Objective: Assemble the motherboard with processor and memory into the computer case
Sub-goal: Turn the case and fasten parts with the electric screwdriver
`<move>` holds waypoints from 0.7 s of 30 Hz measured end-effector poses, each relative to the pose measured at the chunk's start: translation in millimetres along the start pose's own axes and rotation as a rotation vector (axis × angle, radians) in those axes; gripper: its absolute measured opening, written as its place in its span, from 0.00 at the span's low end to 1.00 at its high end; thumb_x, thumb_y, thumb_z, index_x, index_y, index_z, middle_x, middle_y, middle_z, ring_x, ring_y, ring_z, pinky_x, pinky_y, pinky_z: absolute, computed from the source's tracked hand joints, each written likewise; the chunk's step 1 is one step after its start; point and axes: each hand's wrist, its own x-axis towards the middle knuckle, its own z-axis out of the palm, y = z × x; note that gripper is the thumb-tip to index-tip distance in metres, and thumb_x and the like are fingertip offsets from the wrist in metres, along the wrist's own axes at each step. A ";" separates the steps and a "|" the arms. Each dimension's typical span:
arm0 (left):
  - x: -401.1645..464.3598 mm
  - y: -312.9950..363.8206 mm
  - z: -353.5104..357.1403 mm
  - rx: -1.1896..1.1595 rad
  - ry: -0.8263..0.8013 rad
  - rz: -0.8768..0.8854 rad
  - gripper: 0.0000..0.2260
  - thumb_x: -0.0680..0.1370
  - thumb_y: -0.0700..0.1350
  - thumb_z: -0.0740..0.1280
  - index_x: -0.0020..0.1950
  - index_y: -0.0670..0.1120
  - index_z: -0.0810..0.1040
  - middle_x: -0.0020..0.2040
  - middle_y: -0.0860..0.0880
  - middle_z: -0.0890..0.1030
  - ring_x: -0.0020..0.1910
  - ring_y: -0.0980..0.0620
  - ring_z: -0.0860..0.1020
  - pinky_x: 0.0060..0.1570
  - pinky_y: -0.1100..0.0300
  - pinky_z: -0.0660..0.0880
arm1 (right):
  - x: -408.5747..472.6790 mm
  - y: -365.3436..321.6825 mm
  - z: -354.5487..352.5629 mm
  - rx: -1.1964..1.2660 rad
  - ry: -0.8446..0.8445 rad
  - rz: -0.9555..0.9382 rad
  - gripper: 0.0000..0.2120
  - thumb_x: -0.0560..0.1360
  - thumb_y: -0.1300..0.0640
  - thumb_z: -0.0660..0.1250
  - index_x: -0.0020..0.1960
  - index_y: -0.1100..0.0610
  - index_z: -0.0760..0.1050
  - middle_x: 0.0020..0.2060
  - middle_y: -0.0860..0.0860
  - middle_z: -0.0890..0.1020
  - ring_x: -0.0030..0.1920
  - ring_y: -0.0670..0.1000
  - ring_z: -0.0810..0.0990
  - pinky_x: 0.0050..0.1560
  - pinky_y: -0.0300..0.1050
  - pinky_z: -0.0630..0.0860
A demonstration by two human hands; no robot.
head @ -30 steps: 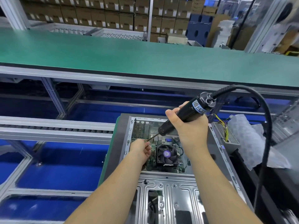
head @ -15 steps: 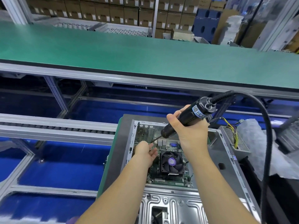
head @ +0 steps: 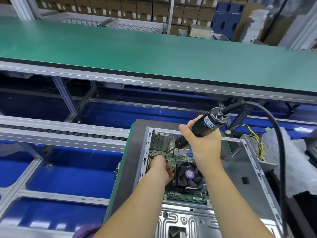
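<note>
Down on a factory line, a roller rail (head: 63,133) runs along the left above blue flooring, with a long green belt (head: 154,52) stretching across behind it and stacked cartons (head: 120,7) at the back. Just right of the rail, an open grey case (head: 137,152) lies flat on a green mat, and the green motherboard (head: 185,196) sits inside its far half, seated against the case floor. A person's left hand (head: 161,169) rests on the board's left part, fingers curled down toward the surface; whether they pinch anything cannot be told, since the fingertips are hidden. Beside that hand, the black cooler fan (head: 188,174) with its purple hub label stands on the board, and a memory stick (head: 186,197) lies slotted along the board's near edge. Above the fan, the right hand (head: 204,146) grips a black electric screwdriver (head: 199,129), fingers wrapped round the barrel, the tool tilted so its thin bit touches the board near the upper left corner, close to the rear ports. A thick black cable (head: 281,152) loops from the tool's top down the right side. Further right, a grey power supply (head: 262,152) with yellow wires sits just beside the case wall, next to white padding (head: 298,169).
</note>
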 end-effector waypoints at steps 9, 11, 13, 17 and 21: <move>9.3 -4.8 5.6 0.290 -0.008 -0.064 0.12 0.80 0.41 0.57 0.37 0.43 0.69 0.34 0.48 0.74 0.32 0.48 0.72 0.35 0.58 0.69 | 7.5 12.2 7.3 -0.007 0.002 0.018 0.12 0.70 0.65 0.78 0.43 0.62 0.75 0.33 0.44 0.81 0.35 0.44 0.80 0.41 0.32 0.76; 9.1 -5.0 7.0 0.303 -0.009 -0.065 0.11 0.79 0.41 0.56 0.37 0.43 0.69 0.35 0.48 0.74 0.32 0.48 0.72 0.35 0.58 0.68 | 8.2 15.3 7.4 -0.015 0.001 0.025 0.12 0.70 0.64 0.78 0.44 0.64 0.75 0.33 0.45 0.81 0.36 0.44 0.80 0.42 0.32 0.75; 9.7 -5.2 7.8 0.303 -0.009 -0.066 0.10 0.79 0.41 0.56 0.38 0.43 0.68 0.36 0.47 0.73 0.33 0.48 0.72 0.35 0.58 0.68 | 8.8 18.0 6.7 -0.019 0.004 0.027 0.12 0.70 0.65 0.78 0.45 0.65 0.75 0.33 0.44 0.81 0.36 0.43 0.80 0.41 0.31 0.75; 10.9 -5.1 8.8 0.324 -0.022 -0.070 0.08 0.79 0.41 0.55 0.41 0.43 0.70 0.39 0.47 0.74 0.33 0.48 0.72 0.34 0.58 0.67 | 9.0 21.8 8.1 -0.037 -0.004 0.027 0.13 0.70 0.64 0.78 0.45 0.66 0.75 0.33 0.44 0.81 0.36 0.43 0.80 0.41 0.30 0.75; 12.2 -5.0 9.4 0.351 -0.022 -0.069 0.09 0.79 0.41 0.55 0.42 0.43 0.70 0.38 0.47 0.74 0.32 0.48 0.72 0.33 0.59 0.66 | 9.8 21.1 11.4 -0.046 -0.023 0.019 0.15 0.69 0.60 0.79 0.45 0.65 0.75 0.34 0.44 0.81 0.36 0.44 0.80 0.40 0.30 0.75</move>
